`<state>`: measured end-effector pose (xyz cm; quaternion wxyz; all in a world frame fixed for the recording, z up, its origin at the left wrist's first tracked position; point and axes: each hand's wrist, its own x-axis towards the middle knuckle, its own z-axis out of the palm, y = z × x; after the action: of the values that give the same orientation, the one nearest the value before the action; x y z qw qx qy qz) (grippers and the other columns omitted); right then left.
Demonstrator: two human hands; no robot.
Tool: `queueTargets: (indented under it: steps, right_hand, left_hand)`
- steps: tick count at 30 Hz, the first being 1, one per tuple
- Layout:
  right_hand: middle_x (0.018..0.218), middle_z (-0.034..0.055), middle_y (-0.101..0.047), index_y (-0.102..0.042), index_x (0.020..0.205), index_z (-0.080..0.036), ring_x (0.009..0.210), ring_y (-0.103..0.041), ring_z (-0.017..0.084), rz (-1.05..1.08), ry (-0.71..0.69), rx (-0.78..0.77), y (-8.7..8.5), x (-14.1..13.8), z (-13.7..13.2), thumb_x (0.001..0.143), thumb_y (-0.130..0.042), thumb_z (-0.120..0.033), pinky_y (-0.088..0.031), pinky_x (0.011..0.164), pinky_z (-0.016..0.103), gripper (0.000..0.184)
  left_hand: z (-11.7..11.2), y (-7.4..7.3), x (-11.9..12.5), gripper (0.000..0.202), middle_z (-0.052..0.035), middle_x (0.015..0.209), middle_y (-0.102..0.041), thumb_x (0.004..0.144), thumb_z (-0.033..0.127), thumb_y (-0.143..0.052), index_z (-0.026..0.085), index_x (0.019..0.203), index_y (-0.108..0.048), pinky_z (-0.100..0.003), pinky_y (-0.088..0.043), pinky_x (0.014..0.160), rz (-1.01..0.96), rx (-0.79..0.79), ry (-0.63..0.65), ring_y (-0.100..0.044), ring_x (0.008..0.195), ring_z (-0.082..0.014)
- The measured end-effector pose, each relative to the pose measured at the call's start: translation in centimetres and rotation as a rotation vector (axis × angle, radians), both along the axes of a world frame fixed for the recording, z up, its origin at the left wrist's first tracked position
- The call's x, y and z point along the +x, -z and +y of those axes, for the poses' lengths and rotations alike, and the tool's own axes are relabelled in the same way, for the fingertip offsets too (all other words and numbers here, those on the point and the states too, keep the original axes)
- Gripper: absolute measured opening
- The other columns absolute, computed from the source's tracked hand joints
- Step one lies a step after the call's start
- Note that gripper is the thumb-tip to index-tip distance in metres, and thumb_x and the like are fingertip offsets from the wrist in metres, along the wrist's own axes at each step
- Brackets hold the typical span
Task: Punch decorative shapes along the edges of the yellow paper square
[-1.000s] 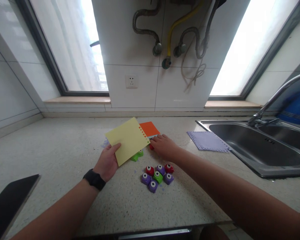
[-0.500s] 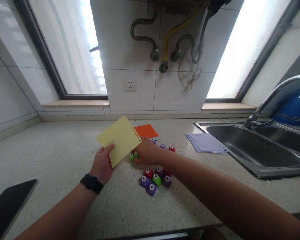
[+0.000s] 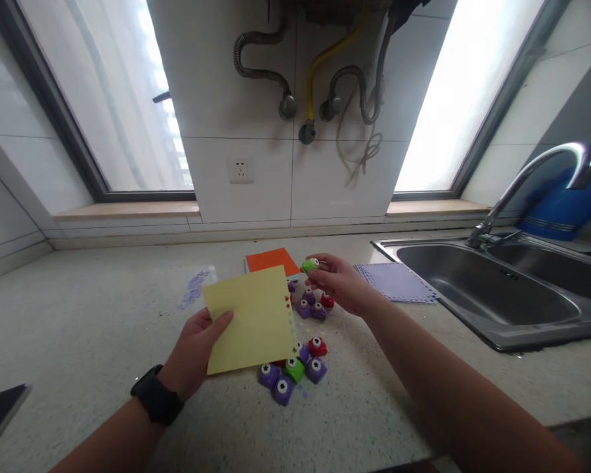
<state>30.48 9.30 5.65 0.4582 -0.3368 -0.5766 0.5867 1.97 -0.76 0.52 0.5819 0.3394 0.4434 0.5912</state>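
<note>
My left hand (image 3: 197, 341) grips a sheet of yellow paper (image 3: 251, 322) by its left edge, thumb on top. Small shapes are punched along the sheet's right edge. Just right of the paper, my right hand (image 3: 337, 282) pinches a green craft punch (image 3: 309, 265) above the counter. Below that hand lies a group of purple and red craft punches (image 3: 318, 311). Nearer to me sits a second cluster, with a green punch (image 3: 294, 369), a red punch (image 3: 318, 346) and several purple ones; the sheet partly covers some of them.
Orange paper (image 3: 273, 261) lies behind the yellow sheet. Purple sheets with punched edges (image 3: 396, 281) rest beside the steel sink (image 3: 492, 289). Purple paper bits (image 3: 194, 289) lie on the left of the counter. A dark flat object (image 3: 0, 417) is at the left edge.
My right hand has risen and moved right, lifting the green craft punch from the counter. The yellow paper has come lower and turned straighter in my left hand. The view has shifted slightly.
</note>
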Motion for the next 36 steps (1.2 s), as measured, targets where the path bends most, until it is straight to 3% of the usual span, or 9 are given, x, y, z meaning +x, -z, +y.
queueTargets:
  steps: [4,7,12,17,21,27,30,33,36]
  right_hand:
    - [0.092,0.002,-0.069,-0.069,0.106,-0.019,0.072,-0.067,0.01,0.159,-0.011,-0.105,0.7,0.2,-1.1,0.077,-0.086,-0.026,-0.055,0.062,0.022,0.034]
    - [0.094,0.0015,-0.07,-0.073,0.103,-0.019,0.075,-0.067,0.01,0.263,-0.056,-0.111,0.7,0.3,-1.8,0.072,-0.089,-0.024,-0.055,0.066,0.021,0.035]
    - [0.092,0.0021,-0.071,-0.073,0.105,-0.021,0.076,-0.067,0.012,0.347,-0.086,-0.143,0.8,0.7,-2.1,0.081,-0.083,-0.036,-0.056,0.07,0.024,0.03]
    - [0.099,0.0018,-0.069,-0.067,0.119,-0.027,0.084,-0.068,0.014,0.391,-0.008,-0.065,1.2,0.5,-2.1,0.084,-0.081,-0.034,-0.057,0.079,0.029,0.039]
    - [0.095,0.0021,-0.071,-0.071,0.109,-0.025,0.083,-0.068,0.014,0.398,-0.03,-0.035,1.5,-0.2,-2.5,0.078,-0.086,-0.034,-0.057,0.084,0.031,0.036]
    - [0.089,-0.0021,-0.068,-0.07,0.108,-0.029,0.078,-0.067,0.013,0.342,-0.106,0.112,1.9,-0.6,-3.0,0.074,-0.089,-0.027,-0.058,0.073,0.028,0.039]
    - [0.093,-0.0011,-0.067,-0.07,0.111,-0.03,0.083,-0.068,0.013,0.302,-0.152,0.234,1.5,-0.4,-3.4,0.075,-0.088,-0.017,-0.06,0.072,0.027,0.043]
    - [0.101,0.001,-0.065,-0.071,0.113,-0.03,0.088,-0.066,0.015,0.255,-0.142,0.333,0.7,0.0,-3.8,0.075,-0.086,-0.012,-0.06,0.074,0.028,0.044]
    - [0.108,0.0019,-0.064,-0.071,0.116,-0.031,0.094,-0.065,0.016,0.227,-0.134,0.428,0.1,0.3,-3.9,0.077,-0.084,-0.011,-0.059,0.081,0.03,0.046]
  left_hand:
    - [-0.4,0.0,0.4,0.024,-0.014,0.091,-0.082,0.076,0.021,-0.084,0.015,0.098,-0.074,-0.044,-0.067,0.067,0.114,-0.037,0.048,-0.08,0.076,-0.0325]
    - [-0.5,-0.2,0.6,0.021,-0.0125,0.086,-0.082,0.074,0.021,-0.085,0.017,0.091,-0.076,-0.042,-0.066,0.062,0.156,-0.067,0.015,-0.079,0.071,-0.0322]
    - [-0.9,-0.3,0.8,0.017,-0.0095,0.08,-0.082,0.069,0.02,-0.087,0.021,0.084,-0.078,-0.037,-0.065,0.056,0.247,-0.11,-0.028,-0.078,0.066,-0.0311]
    - [-1.6,0.0,0.5,0.009,-0.0039,0.074,-0.081,0.076,0.033,-0.083,0.025,0.075,-0.078,-0.03,-0.063,0.052,0.445,-0.083,-0.138,-0.077,0.063,-0.0273]
    - [-1.9,0.1,0.4,0.007,0.0005,0.077,-0.082,0.079,0.036,-0.08,0.03,0.078,-0.078,-0.028,-0.063,0.055,0.539,-0.053,-0.247,-0.076,0.067,-0.0255]
    - [-2.8,-0.5,1.1,0.015,0.0012,0.06,-0.074,0.078,0.031,-0.079,0.028,0.064,-0.075,-0.024,-0.052,0.045,0.868,0.042,-0.463,-0.066,0.053,-0.0202]
    - [-3.4,-0.6,1.0,0.018,0.0011,0.051,-0.068,0.077,0.032,-0.077,0.03,0.06,-0.075,-0.026,-0.047,0.04,0.991,0.094,-0.474,-0.059,0.045,-0.0196]
    - [-3.4,0.7,0.1,0.009,0.0021,0.071,-0.077,0.079,0.032,-0.075,0.039,0.081,-0.081,-0.028,-0.056,0.053,0.938,0.228,-0.412,-0.067,0.061,-0.0221]
    - [-3.2,4.2,-2.2,0.021,0.0043,0.085,-0.08,0.075,0.029,-0.082,0.043,0.09,-0.08,-0.026,-0.06,0.071,0.791,0.221,-0.362,-0.071,0.083,-0.0229]
